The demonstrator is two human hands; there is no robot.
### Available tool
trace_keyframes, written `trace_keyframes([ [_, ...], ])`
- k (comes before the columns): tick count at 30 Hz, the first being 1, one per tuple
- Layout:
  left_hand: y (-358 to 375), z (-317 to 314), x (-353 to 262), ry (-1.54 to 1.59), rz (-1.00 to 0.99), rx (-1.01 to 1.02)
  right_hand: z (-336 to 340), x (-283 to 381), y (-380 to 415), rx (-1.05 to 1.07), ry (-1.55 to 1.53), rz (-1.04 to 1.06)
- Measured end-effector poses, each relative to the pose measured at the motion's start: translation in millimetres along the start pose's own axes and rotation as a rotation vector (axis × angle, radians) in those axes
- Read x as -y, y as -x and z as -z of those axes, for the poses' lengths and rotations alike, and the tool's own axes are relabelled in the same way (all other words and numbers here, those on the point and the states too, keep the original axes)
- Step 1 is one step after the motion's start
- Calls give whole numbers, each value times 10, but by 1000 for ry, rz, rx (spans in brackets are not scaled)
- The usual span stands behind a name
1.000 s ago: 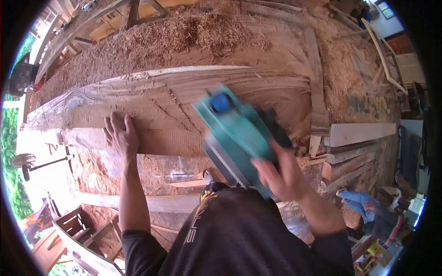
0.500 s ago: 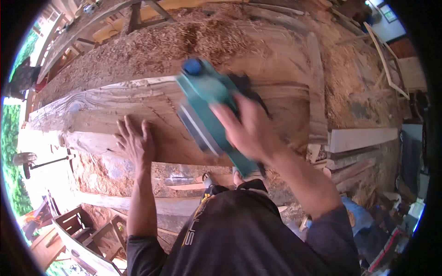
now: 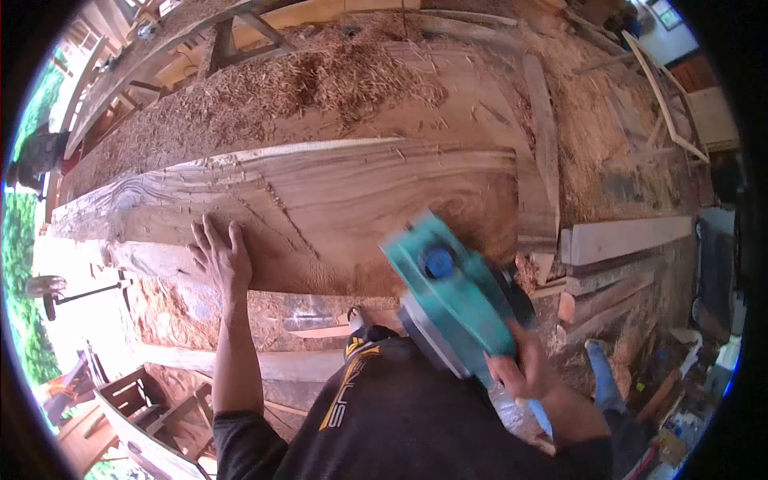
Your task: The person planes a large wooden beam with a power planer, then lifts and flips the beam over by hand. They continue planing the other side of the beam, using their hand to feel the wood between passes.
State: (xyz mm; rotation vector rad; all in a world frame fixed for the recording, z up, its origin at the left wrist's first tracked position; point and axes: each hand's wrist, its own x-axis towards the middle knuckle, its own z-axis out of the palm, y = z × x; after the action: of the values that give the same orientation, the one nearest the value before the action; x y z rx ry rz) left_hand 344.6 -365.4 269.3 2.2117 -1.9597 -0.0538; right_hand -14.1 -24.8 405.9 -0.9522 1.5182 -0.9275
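Note:
My right hand (image 3: 524,364) is wrapped round the rear handle of a teal electric planer (image 3: 456,296) with a blue front knob. The planer overlaps the near right corner of a wide wooden plank (image 3: 344,200) and reaches back toward my body; it is slightly blurred. On the plank's left part, near its front edge, my left hand (image 3: 220,256) lies flat with fingers spread. Wavy dark grain and a diagonal line of shavings mark the plank's top.
Heaped wood shavings (image 3: 352,80) cover the bench behind the plank. Cut timber pieces (image 3: 616,248) are stacked at the right. A wooden frame (image 3: 664,104) leans at the far right, and a fan (image 3: 48,288) stands at the left. A slatted wooden piece (image 3: 152,416) sits at lower left.
The planer in my right hand has swung from the plank's middle toward me and to the right, uncovering the plank's surface. My left hand stays on the plank, slightly further left in view.

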Motion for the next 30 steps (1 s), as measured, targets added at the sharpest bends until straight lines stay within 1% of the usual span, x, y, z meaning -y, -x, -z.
trace_keyframes([
  [1,-2,-13,-7,4,10,1,33,-89,163,3,-6,-12],
  [3,4,-17,-17,5,7,11,27,-64,171,-1,-9,-6],
  [7,20,18,-37,-5,12,12,-64,201,-362,-11,61,-76],
  [12,7,17,-32,9,2,-38,-333,816,-1699,-86,120,142],
  [13,11,12,-25,13,0,-41,-409,873,-1974,-141,116,247],
  [14,5,10,-20,19,-3,-49,-447,884,-2269,-143,129,312],
  [16,-8,-29,61,5,-16,-71,-452,909,-2687,-107,170,338],
  [19,15,2,45,28,-22,-65,-396,863,-2531,-124,173,353],
  [20,-23,-54,119,28,-77,-95,-334,795,-2315,-95,138,281],
  [23,-33,-65,152,38,-101,-75,-67,569,-1327,-94,82,193],
  [26,30,46,-16,-30,3,-19,207,135,-182,-71,40,34],
  [27,17,28,-25,-14,2,-24,264,14,116,-64,23,-14],
  [28,15,-8,-16,-1,4,-28,310,-95,326,-60,7,-45],
  [30,29,-10,-23,-12,18,-11,338,-141,416,-51,-4,-91],
])
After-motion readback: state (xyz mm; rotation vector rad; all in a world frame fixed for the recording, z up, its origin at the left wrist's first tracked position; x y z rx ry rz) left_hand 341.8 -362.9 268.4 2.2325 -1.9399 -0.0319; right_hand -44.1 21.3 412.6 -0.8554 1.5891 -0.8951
